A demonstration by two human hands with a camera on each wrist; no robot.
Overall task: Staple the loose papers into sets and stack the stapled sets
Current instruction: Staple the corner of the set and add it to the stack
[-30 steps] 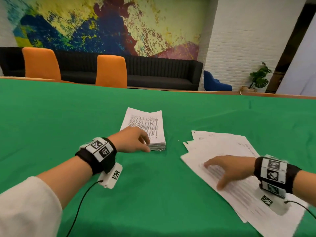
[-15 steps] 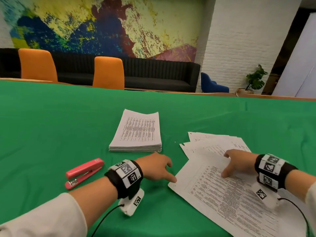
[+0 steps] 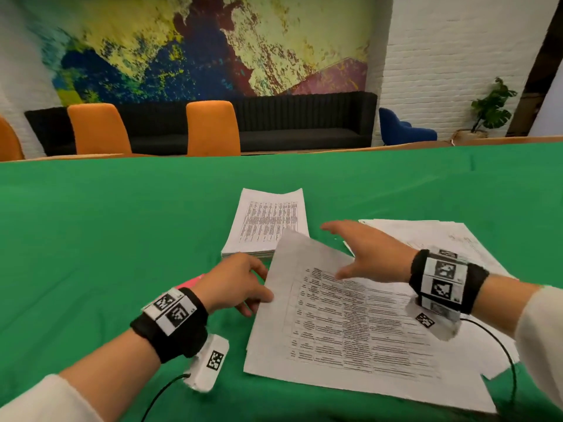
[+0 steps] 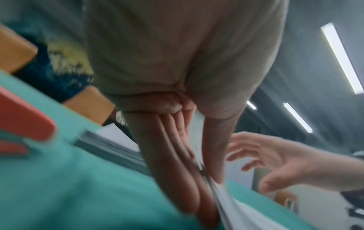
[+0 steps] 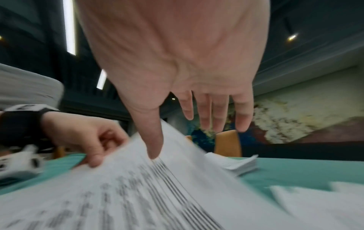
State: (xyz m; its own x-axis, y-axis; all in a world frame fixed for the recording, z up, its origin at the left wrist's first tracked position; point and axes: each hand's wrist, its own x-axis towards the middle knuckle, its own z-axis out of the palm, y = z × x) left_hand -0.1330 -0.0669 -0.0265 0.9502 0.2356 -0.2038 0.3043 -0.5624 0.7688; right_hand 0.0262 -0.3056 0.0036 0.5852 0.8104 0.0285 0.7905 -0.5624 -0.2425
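A set of printed sheets [image 3: 350,327] lies on the green table in front of me, its far left corner lifted. My left hand [image 3: 259,289] pinches its left edge, thumb on top and fingers beneath [image 4: 206,168]. My right hand [image 3: 356,251] hovers over the sheets with fingers spread straight; in the right wrist view its thumb tip [image 5: 155,151] touches the top sheet. A neat stack of papers [image 3: 268,223] sits just beyond. Loose sheets [image 3: 432,239] fan out at the right. The pink stapler [image 3: 192,281] is mostly hidden behind my left hand and shows clearly in the left wrist view [image 4: 25,123].
The green tablecloth [image 3: 106,239] stretches wide to the left and far side. Orange chairs [image 3: 213,129] and a black sofa [image 3: 304,123] stand past the far table edge. Wrist camera cables [image 3: 505,354] trail near the front edge.
My left hand has moved right from the stack and taken hold of the sheets' left edge. My right hand has lifted and spread its fingers; the sheets slid left, far corner raised.
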